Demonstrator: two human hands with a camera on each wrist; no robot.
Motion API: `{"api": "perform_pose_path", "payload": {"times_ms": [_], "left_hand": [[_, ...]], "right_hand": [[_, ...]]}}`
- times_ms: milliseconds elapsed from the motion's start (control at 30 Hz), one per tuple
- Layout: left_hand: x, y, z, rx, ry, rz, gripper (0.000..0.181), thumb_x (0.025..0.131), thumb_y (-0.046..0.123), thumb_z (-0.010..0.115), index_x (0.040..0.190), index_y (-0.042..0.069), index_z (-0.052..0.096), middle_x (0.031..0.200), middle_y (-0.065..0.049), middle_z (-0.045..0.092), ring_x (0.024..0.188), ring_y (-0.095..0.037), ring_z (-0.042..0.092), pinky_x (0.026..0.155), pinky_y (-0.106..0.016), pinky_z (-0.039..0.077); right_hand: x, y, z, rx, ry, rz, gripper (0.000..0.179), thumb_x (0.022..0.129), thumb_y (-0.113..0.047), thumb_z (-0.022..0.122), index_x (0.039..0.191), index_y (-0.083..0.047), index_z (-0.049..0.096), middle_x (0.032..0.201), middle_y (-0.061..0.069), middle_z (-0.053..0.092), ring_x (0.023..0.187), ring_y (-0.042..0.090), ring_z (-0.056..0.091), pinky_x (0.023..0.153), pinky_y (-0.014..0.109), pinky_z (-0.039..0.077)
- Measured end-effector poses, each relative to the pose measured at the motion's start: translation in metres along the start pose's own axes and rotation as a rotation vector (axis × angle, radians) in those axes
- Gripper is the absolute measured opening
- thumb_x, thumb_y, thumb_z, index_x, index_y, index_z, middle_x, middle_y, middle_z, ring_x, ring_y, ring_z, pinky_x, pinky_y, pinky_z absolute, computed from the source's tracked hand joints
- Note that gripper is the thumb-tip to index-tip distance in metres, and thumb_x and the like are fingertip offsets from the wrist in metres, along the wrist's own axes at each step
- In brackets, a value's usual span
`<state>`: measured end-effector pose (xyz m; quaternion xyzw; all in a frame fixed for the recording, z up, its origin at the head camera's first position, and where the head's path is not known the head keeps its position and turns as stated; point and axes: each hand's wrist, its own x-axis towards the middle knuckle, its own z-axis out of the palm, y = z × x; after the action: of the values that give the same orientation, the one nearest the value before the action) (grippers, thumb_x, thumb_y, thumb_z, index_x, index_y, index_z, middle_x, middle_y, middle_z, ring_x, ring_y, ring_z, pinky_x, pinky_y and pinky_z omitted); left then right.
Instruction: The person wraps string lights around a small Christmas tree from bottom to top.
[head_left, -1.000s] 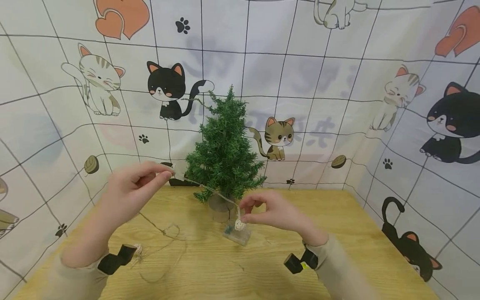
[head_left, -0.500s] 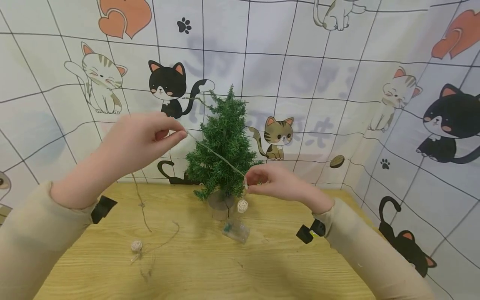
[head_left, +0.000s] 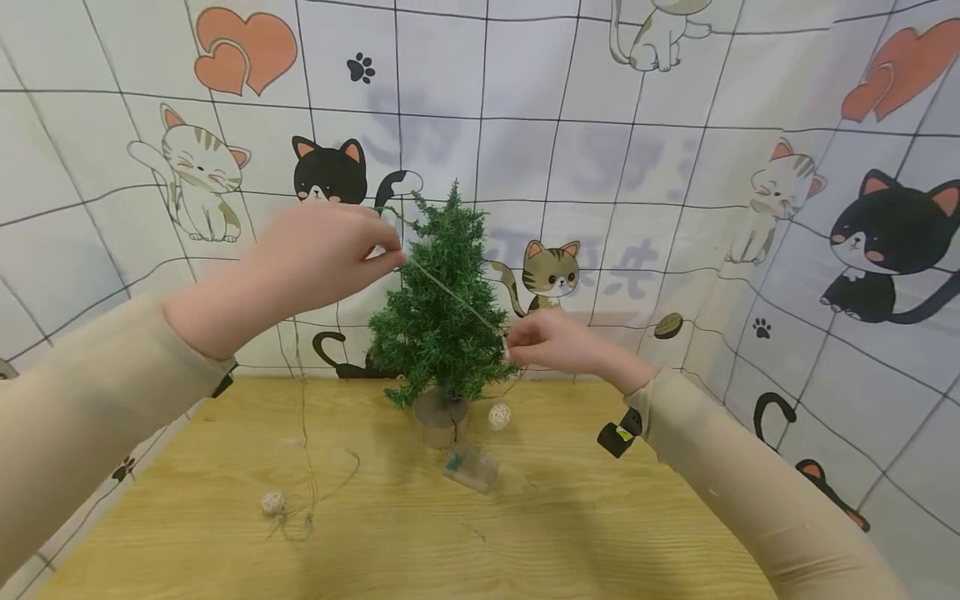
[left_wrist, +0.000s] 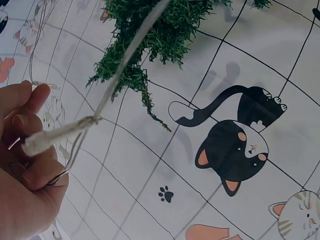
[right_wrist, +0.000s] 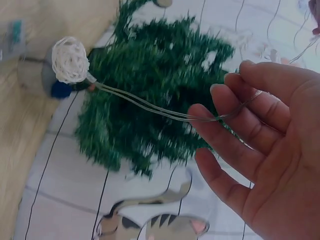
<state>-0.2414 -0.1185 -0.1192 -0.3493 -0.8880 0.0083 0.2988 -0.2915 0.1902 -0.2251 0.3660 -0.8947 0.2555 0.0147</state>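
My left hand (head_left: 322, 250) pinches the thin wire of a string of lights at the upper left of a small green artificial Christmas tree (head_left: 450, 317). In the left wrist view a pale tube-like piece (left_wrist: 55, 137) on the wire lies across the curled fingers. Lower down, at the tree's right side, my right hand (head_left: 558, 343) pinches the same string. The stretch of wire (head_left: 461, 296) between the hands runs slantwise across the front of the tree. Below the right hand hangs a white woven ball (right_wrist: 70, 60) on twin wires.
Another woven ball (head_left: 273, 503) lies on the wooden table (head_left: 405, 550) at left, with loose wire around it. The tree stands in a round pot (head_left: 439, 417), with a clear plastic box (head_left: 471, 468) in front. Behind hangs a cat-print cloth (head_left: 525, 150).
Both hands have risen with the wire, the left hand most, moving up and right toward the tree's upper part. The hanging ball has lifted from over the plastic box and shifted right.
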Motion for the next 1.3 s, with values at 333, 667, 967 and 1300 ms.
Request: {"api": "perform_pose_path", "payload": {"times_ms": [333,667,967,1300], "left_hand": [[0.024,-0.004,-0.005,0.076,0.06,0.012,0.018,0.097,0.027,0.06,0.09,0.016,0.073,0.078,0.001,0.064,0.054,-0.018,0.052,0.043,-0.035,0.037],[0.043,-0.007,-0.008,0.164,-0.022,-0.021,0.028,0.098,0.03,0.059,0.075,0.014,0.062,0.069,-0.002,0.053,0.057,-0.022,0.054,0.045,-0.042,0.043],[0.056,-0.002,0.005,0.202,-0.178,-0.062,0.034,0.099,0.024,0.053,0.067,0.015,0.053,0.064,-0.002,0.049,0.056,-0.022,0.049,0.046,-0.038,0.039],[0.072,0.015,0.032,0.317,-0.093,-0.036,0.026,0.096,0.024,0.061,0.074,0.01,0.065,0.065,-0.004,0.053,0.059,-0.025,0.055,0.047,-0.04,0.046]], "right_hand": [[0.012,0.022,-0.016,-0.063,0.19,0.161,0.015,0.096,-0.018,0.059,0.096,-0.008,0.071,0.088,0.003,0.069,0.078,0.019,0.064,0.067,0.036,0.047],[0.027,0.04,-0.021,0.298,0.25,0.34,0.029,0.101,-0.023,0.052,0.11,0.001,0.063,0.093,0.014,0.07,0.071,0.028,0.068,0.066,0.036,0.053],[0.026,0.063,-0.013,0.358,0.236,0.398,0.025,0.102,-0.024,0.05,0.109,-0.002,0.058,0.107,0.014,0.069,0.083,0.03,0.07,0.068,0.037,0.052],[0.019,0.089,0.0,0.306,0.238,0.452,0.033,0.102,-0.026,0.048,0.115,0.001,0.061,0.111,0.014,0.069,0.08,0.027,0.071,0.065,0.036,0.052]]}}
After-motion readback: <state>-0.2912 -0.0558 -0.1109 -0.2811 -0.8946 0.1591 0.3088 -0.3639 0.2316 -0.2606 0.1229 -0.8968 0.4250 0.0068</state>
